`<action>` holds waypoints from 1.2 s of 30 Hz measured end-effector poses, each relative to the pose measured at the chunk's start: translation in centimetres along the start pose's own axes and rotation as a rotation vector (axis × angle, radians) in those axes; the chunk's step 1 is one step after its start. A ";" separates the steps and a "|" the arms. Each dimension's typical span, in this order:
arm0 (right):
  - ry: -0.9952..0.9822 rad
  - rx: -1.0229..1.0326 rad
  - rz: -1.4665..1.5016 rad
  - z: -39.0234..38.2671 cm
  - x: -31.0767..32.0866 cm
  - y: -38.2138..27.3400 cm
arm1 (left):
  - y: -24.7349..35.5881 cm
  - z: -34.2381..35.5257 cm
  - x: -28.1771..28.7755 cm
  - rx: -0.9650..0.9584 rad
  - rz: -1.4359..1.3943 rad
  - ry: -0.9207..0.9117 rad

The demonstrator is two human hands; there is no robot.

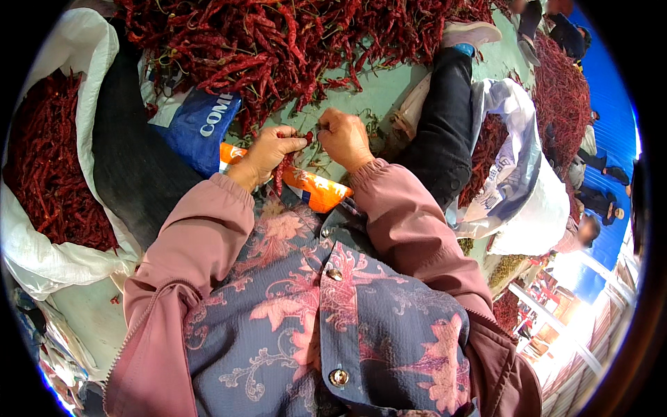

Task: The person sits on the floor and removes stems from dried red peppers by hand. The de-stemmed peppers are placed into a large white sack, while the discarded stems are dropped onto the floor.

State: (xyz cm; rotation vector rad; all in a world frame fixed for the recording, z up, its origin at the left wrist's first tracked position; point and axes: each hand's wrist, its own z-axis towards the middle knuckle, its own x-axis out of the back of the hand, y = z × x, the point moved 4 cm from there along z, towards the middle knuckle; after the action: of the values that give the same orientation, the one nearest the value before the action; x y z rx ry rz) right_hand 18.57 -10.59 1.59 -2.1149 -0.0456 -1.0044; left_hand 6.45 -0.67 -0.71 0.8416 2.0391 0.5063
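My left hand (pixel 267 154) is closed around dried red chili peppers (pixel 280 172), which hang below its fingers. Its thumb and forefinger pinch one near the top. Just to the right, my right hand (pixel 345 139) is closed, fingertips pressed together and turned toward the left hand. Whatever those fingertips hold is too small to make out. A small gap separates the two hands. Beneath them an orange and white plastic bag (pixel 319 191) lies across my lap, beside a blue sheet with white lettering (pixel 201 128). Beyond the hands spreads a large heap of dried red chilies (pixel 278 45).
A white sack (pixel 97 76) filled with chilies stands at my left, and another white sack (pixel 535 215) at my right. My legs stretch out on both sides of the green floor (pixel 347 104), where loose stems are scattered. Other people and another chili heap (pixel 559 90) appear at far right.
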 end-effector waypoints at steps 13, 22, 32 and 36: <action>-0.223 -0.132 0.547 -1.6 -0.9 0.4 | -0.6 0.0 -0.3 -0.067 0.507 0.030; 0.042 0.200 -0.178 -2.5 -0.4 -3.2 | 0.1 -0.7 -1.4 0.003 0.587 -0.012; -0.008 -0.119 0.132 2.4 2.2 2.6 | 2.1 -0.3 0.5 -0.079 -0.344 -0.102; -0.074 -0.255 0.451 3.8 -1.4 1.0 | 2.9 -0.7 1.3 -0.124 -0.318 0.057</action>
State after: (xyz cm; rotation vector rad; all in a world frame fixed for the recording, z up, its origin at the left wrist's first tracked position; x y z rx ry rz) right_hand 20.41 -8.44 -1.44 -2.2469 0.5252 -0.6885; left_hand 6.45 2.26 0.79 0.4223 2.1178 0.4752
